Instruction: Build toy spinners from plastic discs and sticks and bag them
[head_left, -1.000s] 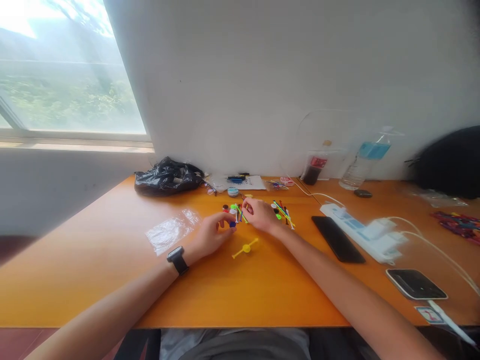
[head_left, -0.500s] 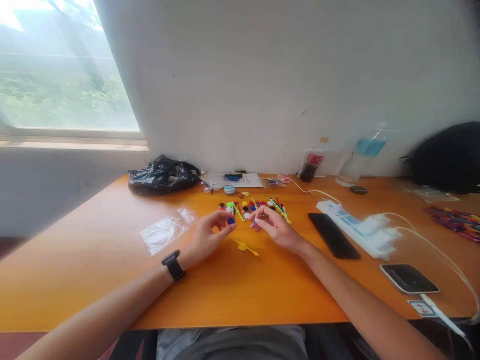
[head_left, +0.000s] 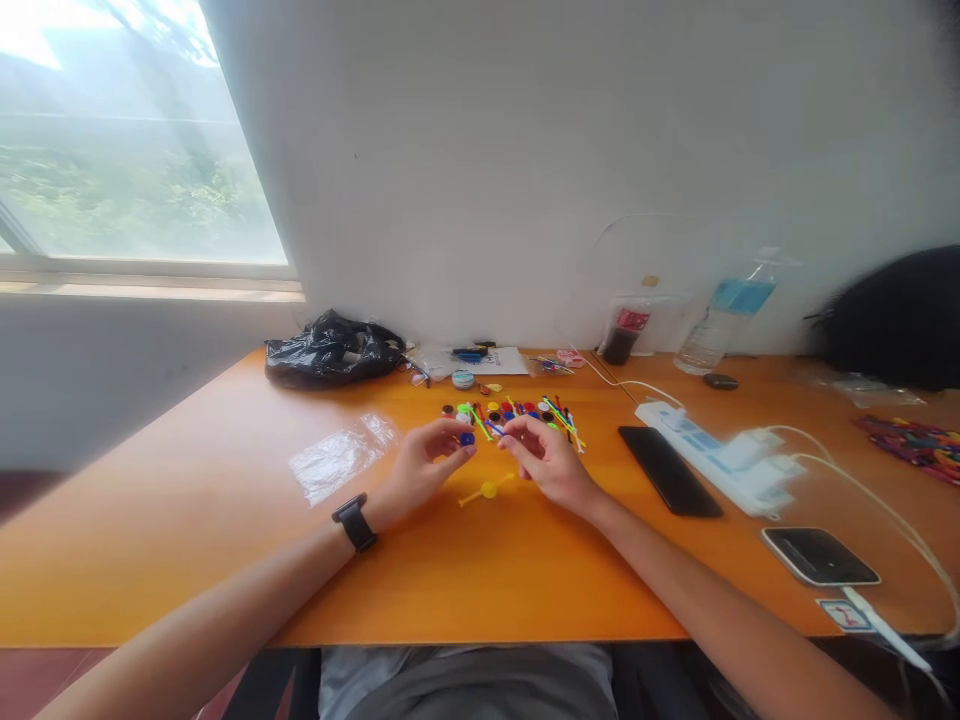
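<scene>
The left hand (head_left: 429, 460) is pinching a blue disc (head_left: 467, 439) in its grip, and across from it the right hand (head_left: 551, 462) is grasping a slim blue stick (head_left: 495, 428), its free end pointing toward the disc, the two pieces sitting apart! Nearer the person, a yellow piece (head_left: 489, 490) is resting on the table (head_left: 420, 590), while coloured discs and sticks (head_left: 555, 412) are lying scattered just beyond the fingers
</scene>
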